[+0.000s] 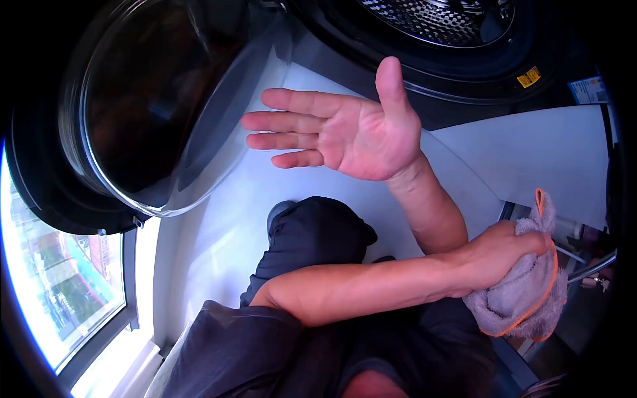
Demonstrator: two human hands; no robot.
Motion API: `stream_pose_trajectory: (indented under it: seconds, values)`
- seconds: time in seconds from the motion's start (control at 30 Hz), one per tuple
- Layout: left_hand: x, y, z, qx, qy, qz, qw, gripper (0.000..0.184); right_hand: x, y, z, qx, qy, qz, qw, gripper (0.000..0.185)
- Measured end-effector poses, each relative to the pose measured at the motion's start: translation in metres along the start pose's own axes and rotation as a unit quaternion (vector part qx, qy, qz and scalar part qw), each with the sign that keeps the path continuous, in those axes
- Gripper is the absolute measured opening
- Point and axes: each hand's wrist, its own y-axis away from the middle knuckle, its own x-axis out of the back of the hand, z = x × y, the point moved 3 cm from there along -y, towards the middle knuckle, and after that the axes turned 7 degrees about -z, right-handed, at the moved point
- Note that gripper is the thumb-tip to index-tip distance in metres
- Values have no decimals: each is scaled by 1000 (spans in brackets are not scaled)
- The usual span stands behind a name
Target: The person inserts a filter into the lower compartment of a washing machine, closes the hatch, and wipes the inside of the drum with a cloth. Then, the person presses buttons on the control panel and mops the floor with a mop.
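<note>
My left hand is closed around a bunched grey cleaning cloth with an orange edge. The left forearm crosses in front of my body, so the cloth hangs at the right side of the view. Higher up, my right hand is held out with its palm toward me, fingers stretched to the left and thumb raised. Nothing is in it. Behind the right hand is the front of a washing machine with a metal drum. Its round glass door stands swung out at the left.
A window lies at lower left beneath the door. My bent knee is below the right hand, over a pale surface. A white panel is at the right, with a metal bar lower down. A yellow label marks the machine.
</note>
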Motion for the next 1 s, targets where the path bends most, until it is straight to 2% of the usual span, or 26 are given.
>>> stream_pose_trajectory:
  seconds: [0.4, 0.83, 0.93, 0.97, 1.0]
  values:
    - [4, 5, 11, 3, 16, 6, 1000, 48, 2, -4, -11, 11, 60, -46, 997, 120]
    - [6, 3, 11, -12, 18, -7, 1000, 45, 7, 1, -24, 21, 97, -52, 994, 120]
    - [7, 5, 11, -24, 22, -10, 999, 43, 18, 6, -30, 75, 182, -6, 980, 116]
    - [6, 4, 10, -30, 28, -16, 999, 49, 14, 8, -37, 51, 344, 76, 934, 112]
    - [6, 4, 11, -38, 30, -23, 999, 55, 16, 12, -39, 78, 464, 115, 875, 93]
